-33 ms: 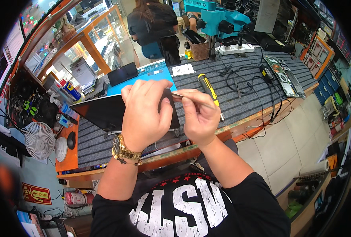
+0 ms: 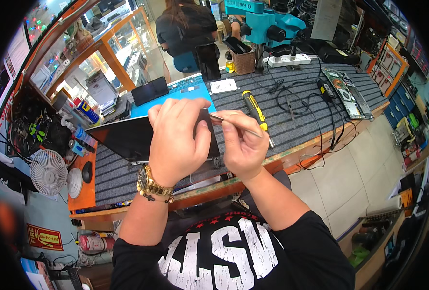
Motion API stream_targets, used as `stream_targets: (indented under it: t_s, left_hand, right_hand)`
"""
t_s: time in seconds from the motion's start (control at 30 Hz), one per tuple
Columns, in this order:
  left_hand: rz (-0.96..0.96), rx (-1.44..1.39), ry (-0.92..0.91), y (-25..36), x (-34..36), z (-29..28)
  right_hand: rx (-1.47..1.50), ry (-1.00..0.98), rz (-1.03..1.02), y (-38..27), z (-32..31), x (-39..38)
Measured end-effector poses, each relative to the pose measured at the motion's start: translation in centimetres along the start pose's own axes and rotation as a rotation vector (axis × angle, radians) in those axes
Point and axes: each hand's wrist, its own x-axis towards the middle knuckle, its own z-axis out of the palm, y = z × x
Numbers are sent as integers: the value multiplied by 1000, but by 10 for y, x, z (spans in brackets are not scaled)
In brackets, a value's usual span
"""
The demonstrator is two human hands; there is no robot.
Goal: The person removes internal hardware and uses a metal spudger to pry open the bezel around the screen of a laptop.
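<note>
A dark laptop screen (image 2: 122, 138) stands tilted on the bench in front of me. My left hand (image 2: 177, 140) is closed over its right part, the fingers curled across the top and the thumb on the near side; a gold watch is on that wrist. Between thumb and fingers, my right hand (image 2: 243, 147) pinches a thin metal pry tool (image 2: 251, 131). Its tip meets the screen's upper right edge, partly hidden by my fingers. A yellow and black screwdriver (image 2: 254, 109) lies just beyond my right hand.
Behind the screen lie a blue mat (image 2: 202, 92) and a black phone (image 2: 150, 90). Black cables (image 2: 292, 92) and an opened laptop base (image 2: 348, 94) are to the right. A teal microscope (image 2: 272, 26) stands at the back, a white fan (image 2: 48, 171) at left. A person (image 2: 185, 29) sits across.
The pry tool in my right hand has tilted slightly, and more of its outer end shows past the fingers. My left hand and the screen have not visibly moved.
</note>
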Motion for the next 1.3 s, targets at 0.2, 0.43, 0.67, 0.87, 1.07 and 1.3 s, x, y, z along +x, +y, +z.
stream_targets:
  t_s: [0.2,0.43,0.67,0.87,1.07,1.3]
  left_hand:
    - [2,9,5,-1,0,1]
    - [-2,1,18,-3,-3,-1]
    - [-57,-169,79,-14,-11,-14]
    - [-50,185,65,-26,-32,-36]
    - [-68,85,90,-24,-36,-32]
    - [-70,78,114,-25,-38,-33]
  right_hand:
    - [-279,-28,-294,2,1,4]
    - [210,15,119,-7,2,9]
    - [187,-156,181,-16,-11,35]
    - [73,-270,200,-25,-9,52]
    - [32,-319,245,-34,-5,60]
    - [-69,-394,218,-35,6,66]
